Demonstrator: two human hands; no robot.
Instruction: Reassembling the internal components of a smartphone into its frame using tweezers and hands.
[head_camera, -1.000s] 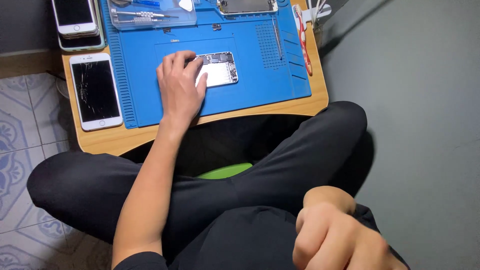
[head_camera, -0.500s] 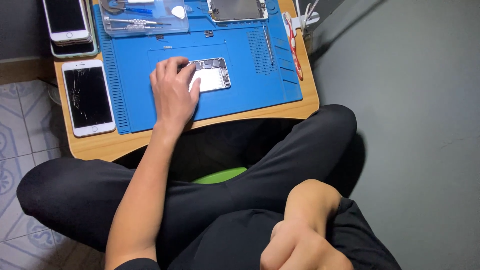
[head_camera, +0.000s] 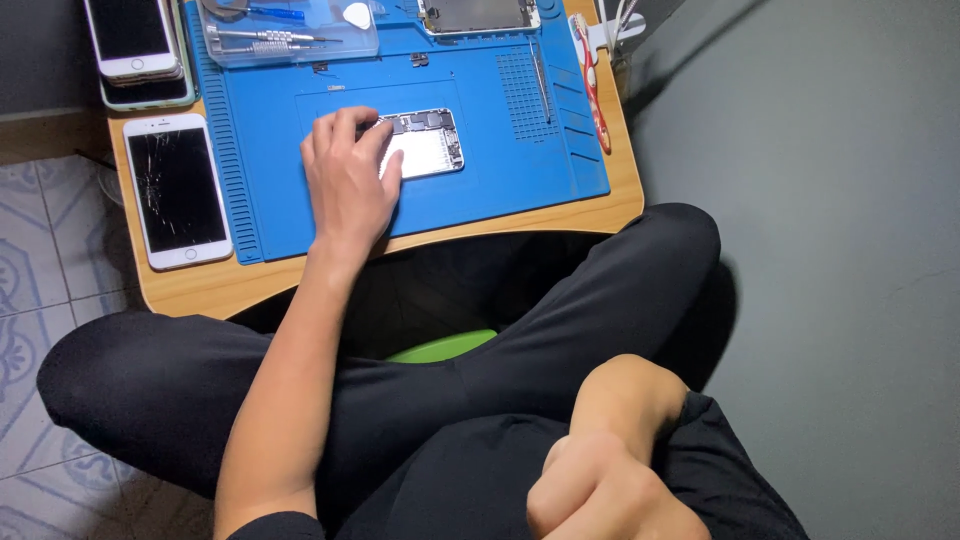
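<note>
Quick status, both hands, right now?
Left hand: open, fingers resting on the opened phone on the blue mat.
Right hand: closed in a fist near the lap; nothing visibly held.

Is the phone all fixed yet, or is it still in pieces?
Still in pieces. Done so far: the opened phone lies on the blue mat with its insides showing, and a removed screen sits at the top edge. In hand: the left hand rests on the opened phone, while the right hand is a fist in the lap. Left: putting it back together, and the cracked phone lies untouched.
</note>
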